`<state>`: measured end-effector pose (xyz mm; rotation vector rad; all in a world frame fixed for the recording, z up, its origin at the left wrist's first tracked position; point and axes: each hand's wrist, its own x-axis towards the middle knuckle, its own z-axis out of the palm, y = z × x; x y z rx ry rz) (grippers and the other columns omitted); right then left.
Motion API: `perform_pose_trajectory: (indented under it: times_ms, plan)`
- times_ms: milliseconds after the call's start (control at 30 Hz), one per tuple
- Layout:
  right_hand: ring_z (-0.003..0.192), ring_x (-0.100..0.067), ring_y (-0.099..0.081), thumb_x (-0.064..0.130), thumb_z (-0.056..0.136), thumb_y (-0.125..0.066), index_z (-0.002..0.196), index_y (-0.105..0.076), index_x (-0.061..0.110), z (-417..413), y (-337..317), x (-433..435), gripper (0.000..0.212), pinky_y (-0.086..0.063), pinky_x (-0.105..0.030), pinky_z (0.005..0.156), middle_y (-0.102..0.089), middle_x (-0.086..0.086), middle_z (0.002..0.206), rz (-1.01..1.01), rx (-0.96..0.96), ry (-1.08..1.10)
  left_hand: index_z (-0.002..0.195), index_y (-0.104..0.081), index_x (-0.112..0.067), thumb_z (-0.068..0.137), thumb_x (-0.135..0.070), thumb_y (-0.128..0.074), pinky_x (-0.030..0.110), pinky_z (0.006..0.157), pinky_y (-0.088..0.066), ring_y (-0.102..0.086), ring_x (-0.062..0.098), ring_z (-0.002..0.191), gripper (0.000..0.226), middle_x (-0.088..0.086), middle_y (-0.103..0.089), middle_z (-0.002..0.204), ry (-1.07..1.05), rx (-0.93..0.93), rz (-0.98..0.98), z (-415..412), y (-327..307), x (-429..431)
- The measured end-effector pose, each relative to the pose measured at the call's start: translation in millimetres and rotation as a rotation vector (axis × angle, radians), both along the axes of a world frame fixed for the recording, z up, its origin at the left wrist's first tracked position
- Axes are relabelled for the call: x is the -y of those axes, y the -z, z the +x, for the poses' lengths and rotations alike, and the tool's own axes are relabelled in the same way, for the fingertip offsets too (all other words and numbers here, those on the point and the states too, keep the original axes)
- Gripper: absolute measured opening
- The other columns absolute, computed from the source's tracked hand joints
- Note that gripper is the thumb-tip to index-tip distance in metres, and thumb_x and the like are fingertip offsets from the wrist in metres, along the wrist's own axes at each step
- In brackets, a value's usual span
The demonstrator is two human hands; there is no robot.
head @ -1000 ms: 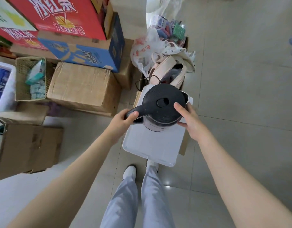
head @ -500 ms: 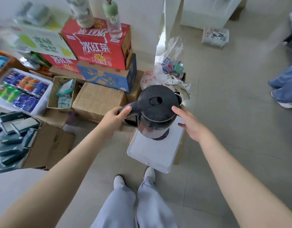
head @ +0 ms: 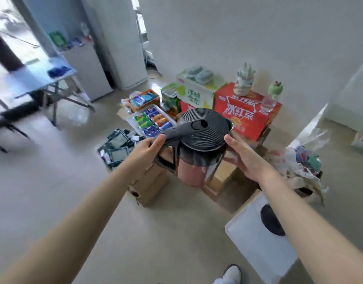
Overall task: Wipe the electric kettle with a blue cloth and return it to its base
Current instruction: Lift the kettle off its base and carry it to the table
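Observation:
The electric kettle (head: 201, 138) has a black ribbed lid, a black handle and a shiny body, and it hangs in the air in front of me. My left hand (head: 150, 147) grips its handle. My right hand (head: 244, 158) lies flat against the kettle's right side, fingers spread. The round black base (head: 267, 220) sits on a white box lid (head: 258, 249) at the lower right, partly hidden by my right forearm. No blue cloth is in view.
Drink cartons, a red box (head: 244, 111), a tray of cans (head: 152, 121) and cardboard boxes (head: 148, 187) are stacked by the wall. A plastic bag pile (head: 301, 160) lies right. A folding table (head: 39, 78) and a white fridge (head: 119, 42) stand at the left. My shoe (head: 231, 273) shows below.
The kettle has been lifted off its base and carried up and left. My head has risen, so the room's far wall and fridge now show.

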<state>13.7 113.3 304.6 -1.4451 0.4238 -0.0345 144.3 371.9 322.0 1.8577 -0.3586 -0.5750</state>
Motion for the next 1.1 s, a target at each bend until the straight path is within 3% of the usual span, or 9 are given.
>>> perform_pose_trajectory:
  times_ms: [67, 200, 267, 333, 467, 600, 800, 867, 1100]
  plan:
    - [0.126, -0.011, -0.051, 0.072, 0.062, -0.071, 0.137, -0.044, 0.046, 45, -10, -56, 0.084, -0.044, -0.044, 0.103, -0.055, 0.017, 0.138, 0.000, 0.054, -0.079, 0.099, -0.067, -0.013, 0.051, -0.096, -0.056, 0.050, 0.089, -0.052, -0.064, 0.032, 0.087, 0.096, 0.008, -0.064, 0.087, -0.106, 0.031, -0.041, 21, -15, -63]
    - [0.126, -0.017, -0.052, 0.073, 0.058, -0.073, 0.135, -0.047, 0.044, 128, -29, -161, 0.086, -0.045, -0.043, 0.103, -0.059, 0.012, 0.135, 0.013, 0.078, -0.230, 0.095, -0.068, -0.021, 0.090, -0.056, -0.058, 0.030, 0.084, -0.046, -0.059, 0.013, 0.087, 0.036, -0.003, -0.066, 0.083, -0.280, 0.065, -0.145, 48, -38, -175]
    - [0.125, -0.018, -0.054, 0.072, 0.058, -0.074, 0.131, -0.050, 0.046, 163, -35, -207, 0.081, -0.046, -0.044, 0.102, -0.060, 0.010, 0.134, 0.018, 0.091, -0.316, 0.094, -0.069, -0.025, 0.093, -0.049, -0.059, 0.019, 0.080, -0.047, -0.064, 0.006, 0.090, 0.025, -0.011, -0.074, 0.082, -0.363, 0.091, -0.170, 61, -44, -222]
    - [0.118, -0.017, -0.058, 0.068, 0.061, -0.074, 0.121, -0.056, 0.049, 198, -38, -248, 0.066, -0.047, -0.043, 0.098, -0.063, 0.008, 0.129, 0.029, 0.112, -0.396, 0.094, -0.072, -0.029, 0.086, -0.052, -0.060, 0.019, 0.082, -0.046, -0.065, 0.004, 0.096, 0.027, -0.019, -0.077, 0.086, -0.431, 0.103, -0.188, 80, -46, -263]
    - [0.119, -0.020, -0.059, 0.071, 0.062, -0.071, 0.122, -0.057, 0.042, 280, -37, -312, 0.068, -0.045, -0.048, 0.103, -0.066, 0.010, 0.125, 0.024, 0.101, -0.516, 0.100, -0.069, -0.032, 0.097, -0.043, -0.056, 0.018, 0.082, -0.044, -0.064, 0.001, 0.104, 0.017, -0.024, -0.076, 0.091, -0.543, 0.099, -0.191, 128, -43, -324]
    - [0.119, -0.020, -0.059, 0.061, 0.080, -0.062, 0.131, -0.053, 0.035, 380, -35, -360, 0.059, -0.044, -0.050, 0.104, -0.065, 0.009, 0.127, 0.001, 0.105, -0.621, 0.099, -0.072, -0.031, 0.094, -0.046, -0.060, 0.023, 0.086, -0.046, -0.065, 0.007, 0.104, 0.020, -0.018, -0.077, 0.093, -0.653, 0.107, -0.174, 200, -43, -370]
    - [0.116, -0.019, -0.061, 0.065, 0.072, -0.064, 0.126, -0.055, 0.040, 529, -51, -441, 0.059, -0.050, -0.041, 0.096, -0.066, 0.014, 0.123, -0.035, 0.100, -0.798, 0.100, -0.075, -0.034, 0.085, -0.060, -0.057, 0.025, 0.081, -0.046, -0.058, 0.006, 0.078, 0.036, -0.013, -0.070, 0.091, -0.780, 0.174, -0.144, 308, -47, -445]
    - [0.114, -0.022, -0.062, 0.065, 0.074, -0.062, 0.128, -0.056, 0.037, 578, -55, -473, 0.061, -0.052, -0.040, 0.092, -0.066, 0.012, 0.124, -0.059, 0.104, -0.843, 0.100, -0.074, -0.031, 0.085, -0.059, -0.056, 0.017, 0.073, -0.046, -0.056, 0.008, 0.078, 0.037, -0.013, -0.069, 0.088, -0.821, 0.177, -0.141, 345, -49, -471]
    - [0.119, -0.025, -0.057, 0.074, 0.070, -0.062, 0.133, -0.052, 0.036, 759, -42, -591, 0.074, -0.050, -0.046, 0.098, -0.060, 0.007, 0.132, -0.098, 0.068, -0.933, 0.107, -0.072, -0.022, 0.067, -0.073, -0.061, 0.030, 0.084, -0.046, -0.061, 0.014, 0.086, 0.065, -0.006, -0.068, 0.095, -0.961, 0.173, -0.167, 505, -33, -583]
